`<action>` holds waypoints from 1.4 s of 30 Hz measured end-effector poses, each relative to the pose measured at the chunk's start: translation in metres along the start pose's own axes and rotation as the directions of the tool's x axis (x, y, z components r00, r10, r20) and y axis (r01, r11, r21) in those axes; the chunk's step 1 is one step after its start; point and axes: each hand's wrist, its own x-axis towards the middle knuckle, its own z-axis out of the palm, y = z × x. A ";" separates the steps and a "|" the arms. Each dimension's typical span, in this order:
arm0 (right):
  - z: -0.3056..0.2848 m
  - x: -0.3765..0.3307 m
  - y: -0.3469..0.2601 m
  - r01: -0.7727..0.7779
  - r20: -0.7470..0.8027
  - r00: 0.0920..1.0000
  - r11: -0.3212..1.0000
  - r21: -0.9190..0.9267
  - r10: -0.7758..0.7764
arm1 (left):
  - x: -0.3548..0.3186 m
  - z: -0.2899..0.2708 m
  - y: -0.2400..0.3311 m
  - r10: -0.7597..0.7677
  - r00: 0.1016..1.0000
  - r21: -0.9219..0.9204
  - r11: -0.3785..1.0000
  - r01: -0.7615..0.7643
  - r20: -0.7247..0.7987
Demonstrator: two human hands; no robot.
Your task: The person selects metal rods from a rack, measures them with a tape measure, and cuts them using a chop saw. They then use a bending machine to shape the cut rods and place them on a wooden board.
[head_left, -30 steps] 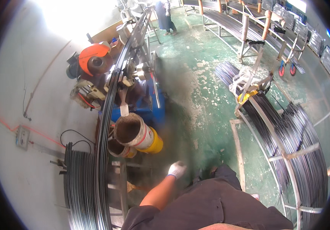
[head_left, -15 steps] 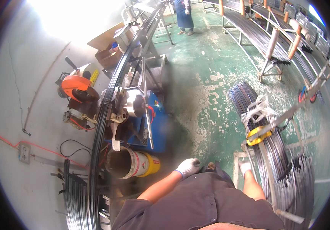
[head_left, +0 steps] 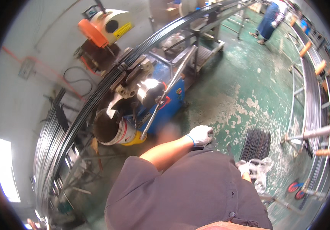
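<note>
My left hand, in a white knitted glove, is held in front of my waist. Its fingers are curled in, and nothing shows in them. Nearest to it on the left is a blue machine with a shiny round metal part and a long metal lever. At my right side, my right hand, also gloved in white, shows only in part beside my dark shirt; its fingers cannot be made out. Crumpled clear plastic wrap lies close by it, on a bundle of dark rods on the floor.
Long dark rods run past the machine on the left. A white and yellow bucket stands under it, and an orange cut-off saw behind. Racks of rods line the right. A person in a blue apron stands at the far end.
My view has swung to the right and my body has turned, so the machine and bucket sit nearer the middle. The yellow tool over the rods at right has left view.
</note>
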 end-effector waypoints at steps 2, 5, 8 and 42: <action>-0.029 0.018 0.013 0.096 0.170 0.982 0.992 -0.079 -0.081 | 0.007 -0.011 -0.010 -0.076 0.986 0.020 0.997 0.080 -0.150; -0.089 0.051 0.029 0.252 0.306 0.930 0.959 -0.128 -0.204 | -0.011 -0.032 -0.007 -0.217 0.924 -0.063 0.976 0.208 -0.316; -0.119 0.104 0.012 0.463 0.384 0.844 0.870 -0.167 -0.375 | -0.037 -0.024 -0.015 -0.403 0.799 -0.161 0.915 0.371 -0.447; -0.426 -0.280 -0.853 0.850 -0.237 -0.223 -0.069 -0.523 -0.946 | -0.446 0.108 -0.088 -0.810 -0.139 -0.735 0.427 0.526 -0.570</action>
